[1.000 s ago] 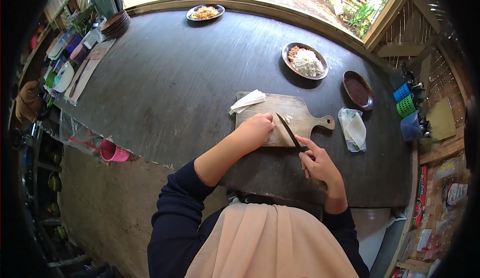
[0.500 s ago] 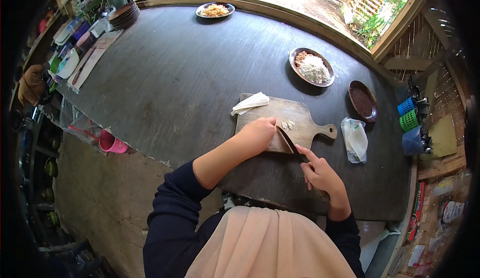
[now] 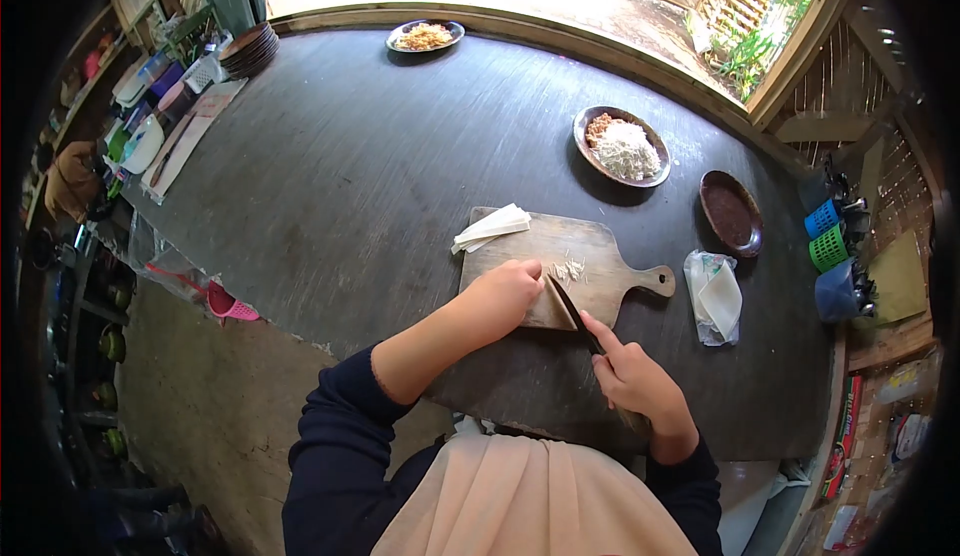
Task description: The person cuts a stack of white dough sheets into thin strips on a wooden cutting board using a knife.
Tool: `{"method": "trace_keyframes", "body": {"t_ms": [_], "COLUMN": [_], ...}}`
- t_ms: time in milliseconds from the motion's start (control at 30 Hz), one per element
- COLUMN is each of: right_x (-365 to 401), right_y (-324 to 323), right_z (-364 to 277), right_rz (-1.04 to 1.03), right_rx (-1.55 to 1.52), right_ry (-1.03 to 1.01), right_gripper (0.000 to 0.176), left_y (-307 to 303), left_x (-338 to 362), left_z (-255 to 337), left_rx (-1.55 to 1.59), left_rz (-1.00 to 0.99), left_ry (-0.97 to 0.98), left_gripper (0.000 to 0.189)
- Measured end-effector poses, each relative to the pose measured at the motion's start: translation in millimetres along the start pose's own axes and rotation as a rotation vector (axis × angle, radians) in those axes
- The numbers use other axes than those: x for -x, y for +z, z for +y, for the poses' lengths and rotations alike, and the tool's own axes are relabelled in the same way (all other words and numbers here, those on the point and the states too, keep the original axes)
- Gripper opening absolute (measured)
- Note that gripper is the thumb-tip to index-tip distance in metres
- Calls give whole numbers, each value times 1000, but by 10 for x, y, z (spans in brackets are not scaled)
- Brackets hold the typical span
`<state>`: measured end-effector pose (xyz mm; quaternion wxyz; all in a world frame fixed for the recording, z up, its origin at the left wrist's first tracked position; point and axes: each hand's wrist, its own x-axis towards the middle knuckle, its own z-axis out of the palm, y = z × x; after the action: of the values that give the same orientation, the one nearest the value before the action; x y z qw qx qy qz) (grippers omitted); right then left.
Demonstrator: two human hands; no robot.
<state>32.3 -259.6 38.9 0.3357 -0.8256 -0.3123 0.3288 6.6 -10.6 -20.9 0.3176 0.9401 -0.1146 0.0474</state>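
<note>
Fingers [image 3: 601, 330] of the right hand [image 3: 634, 376]: clamped round the handle of the knife [image 3: 571, 304], index laid forward along it; blade slanting toward the far left, tip just beside the left hand [image 3: 507, 298]. Left-hand fingers: curled together over the near left part of the cutting board [image 3: 570, 236]; from my remote view I cannot tell what they grip. White shreds [image 3: 569, 272]: on the board, just right of the blade tip. White strips [image 3: 492, 228]: bundled at its far left corner. Board: toward the tabletop's [image 3: 350, 156] near edge. Forearms [image 3: 430, 346]: left reaching across, right rising from near right.
</note>
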Motion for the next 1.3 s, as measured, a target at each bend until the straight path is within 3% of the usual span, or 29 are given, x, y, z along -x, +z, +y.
{"method": "trace_keyframes", "body": {"t_ms": [200,700,1300], "right_x": [53,83,76], "right_y": [50,78,66], "right_z": [79,99,98], "right_rz": [112,168,149], "right_rx": [227,224,170], "right_ry": [-100,-137,-104], "right_gripper": [55,51,49], "left_y": [-54,-1,-31], "left_x": [27,10,15], "left_z": [59,67,75], "left_rx": [-13,-47,-43], "left_rz": [-12,20,-24], "left_ry": [29,141,122], "left_gripper": [16,19,20]}}
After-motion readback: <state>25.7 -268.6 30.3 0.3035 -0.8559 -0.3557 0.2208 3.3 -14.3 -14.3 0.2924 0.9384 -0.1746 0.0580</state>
